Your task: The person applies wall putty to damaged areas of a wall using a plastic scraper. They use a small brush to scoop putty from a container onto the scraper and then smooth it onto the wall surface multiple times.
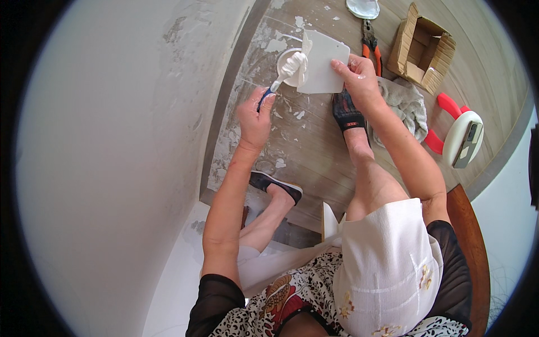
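Note:
My left hand (255, 115) grips a small tool with a blue handle (265, 98), its far end (288, 71) thickly coated in white paste. My right hand (359, 78) pinches a white flat scraper plate (323, 62), which has paste along its left edge where the tool's coated end meets it. Behind them a round white container (284, 59) sits over the floor (300, 132), partly hidden by the paste and plate. Whether the tool touches the container I cannot tell.
Orange-handled pliers (370, 45), a white lid-like item (362, 7), an open cardboard box (421, 50), a grey rag (407, 104), and a small red-legged stool (455, 143) with a phone (466, 151) on it. A wall (123, 140) rises at left; my legs (370, 180) are below.

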`<state>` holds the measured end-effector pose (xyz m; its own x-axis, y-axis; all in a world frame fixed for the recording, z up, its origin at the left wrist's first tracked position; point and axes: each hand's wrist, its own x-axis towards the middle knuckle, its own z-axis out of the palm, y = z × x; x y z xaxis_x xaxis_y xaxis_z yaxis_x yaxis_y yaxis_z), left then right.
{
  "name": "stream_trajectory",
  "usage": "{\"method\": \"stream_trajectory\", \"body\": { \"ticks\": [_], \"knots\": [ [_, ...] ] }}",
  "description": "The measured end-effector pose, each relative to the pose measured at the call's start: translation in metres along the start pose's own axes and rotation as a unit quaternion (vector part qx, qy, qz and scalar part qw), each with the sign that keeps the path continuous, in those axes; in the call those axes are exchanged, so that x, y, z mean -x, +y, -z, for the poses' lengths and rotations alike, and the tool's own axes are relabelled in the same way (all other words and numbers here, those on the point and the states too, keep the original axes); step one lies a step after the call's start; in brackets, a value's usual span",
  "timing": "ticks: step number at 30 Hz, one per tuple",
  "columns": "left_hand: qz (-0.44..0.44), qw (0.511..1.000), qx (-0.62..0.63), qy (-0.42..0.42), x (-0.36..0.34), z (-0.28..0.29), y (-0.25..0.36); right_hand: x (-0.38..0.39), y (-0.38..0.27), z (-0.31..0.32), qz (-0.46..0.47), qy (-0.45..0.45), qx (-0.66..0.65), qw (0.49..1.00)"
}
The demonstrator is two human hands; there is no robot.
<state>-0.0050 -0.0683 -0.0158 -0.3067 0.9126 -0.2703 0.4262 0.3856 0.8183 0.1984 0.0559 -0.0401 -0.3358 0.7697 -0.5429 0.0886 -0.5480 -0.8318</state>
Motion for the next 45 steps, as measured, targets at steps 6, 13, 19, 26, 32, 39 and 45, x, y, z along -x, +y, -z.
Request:
{"method": "stream_trajectory", "body": {
  "ticks": [6,13,19,26,32,39,45],
  "knots": [
    [-0.081,0.988,-0.081,0.105,-0.002,-0.018,0.012,0.0,0.011,-0.005,0.008,-0.017,-0.008,1.0],
    [-0.168,0.942,-0.27,0.111,-0.002,-0.022,0.012,0.003,0.013,-0.009,0.027,-0.03,-0.004,0.999],
    [-0.213,0.881,-0.412,0.092,0.009,-0.02,-0.002,0.001,0.008,-0.015,-0.092,-0.056,-0.124,0.986],
    [-0.249,0.865,-0.425,0.1,0.014,-0.014,-0.007,-0.007,0.014,-0.013,-0.144,-0.041,-0.247,0.957],
    [-0.226,0.865,-0.437,0.097,0.017,-0.017,-0.008,-0.01,0.014,-0.004,-0.123,-0.067,-0.28,0.95],
    [-0.114,0.929,-0.342,0.082,0.027,-0.029,-0.016,-0.013,-0.007,0.003,-0.071,-0.076,-0.269,0.958],
    [-0.088,0.957,-0.258,0.097,0.01,-0.028,-0.007,-0.021,-0.022,-0.015,-0.066,-0.093,-0.314,0.942]
  ]
}}
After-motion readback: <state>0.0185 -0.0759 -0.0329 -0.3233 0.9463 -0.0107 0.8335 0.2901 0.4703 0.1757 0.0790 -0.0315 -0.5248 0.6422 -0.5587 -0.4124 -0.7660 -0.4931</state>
